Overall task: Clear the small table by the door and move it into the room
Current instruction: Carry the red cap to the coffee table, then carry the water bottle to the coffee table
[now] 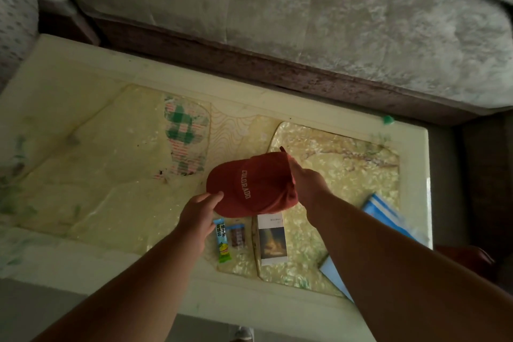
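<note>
While the left hand [197,209] pinches the red cap's [251,184] brim, the right hand's [308,183] grip closes on its back.

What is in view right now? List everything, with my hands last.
table: one, pale yellow, beside the sofa
cap: one, red with white lettering, table centre, held at both ends
snack packet: one, blue and green, near edge
snack bar: one, blue and brown, right of the packet
small box: one, white with a dark picture, below the cap
blue papers: some, count unclear, right end under the forearm
sofa: one, grey, behind the table
left hand: fingers on the cap's brim
right hand: gripping the cap's back
</note>
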